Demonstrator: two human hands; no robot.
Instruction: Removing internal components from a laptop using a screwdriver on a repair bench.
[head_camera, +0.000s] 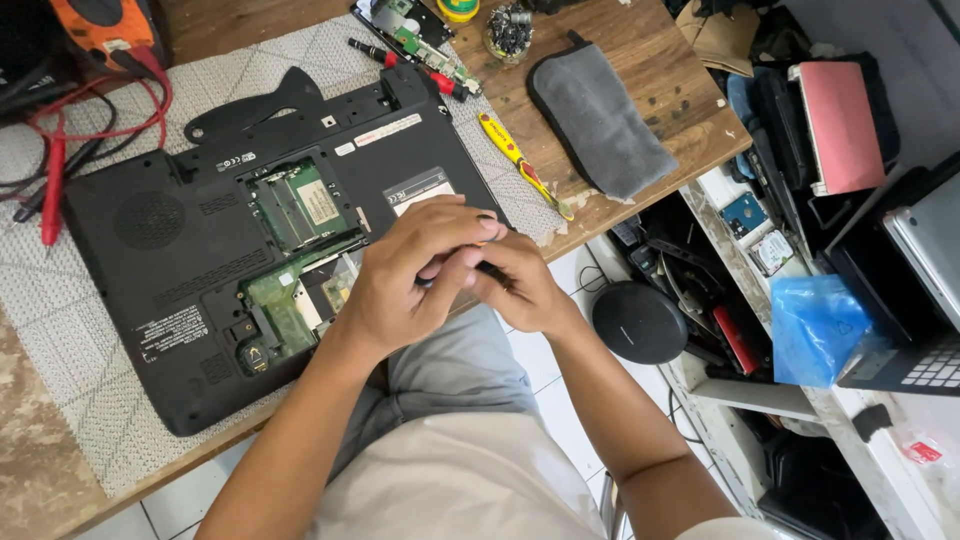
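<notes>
A black laptop (170, 250) lies bottom-up on a grey mat (60, 340), its covers off so green circuit boards (295, 205) show. Both hands meet just past the laptop's near right corner, at the table edge. My left hand (405, 275) and my right hand (520, 285) pinch a small dark part (490, 268) between their fingertips; what it is I cannot tell. A loose black cover panel (255, 105) rests behind the laptop.
A yellow screwdriver (525, 165), a red-and-black screwdriver (410, 68) and a grey pouch (600, 120) lie on the wooden table (680, 100). Multimeter leads (55, 170) trail at left. Right of the table: a round black object (640, 322), blue bag (815, 325), stacked laptops (920, 260).
</notes>
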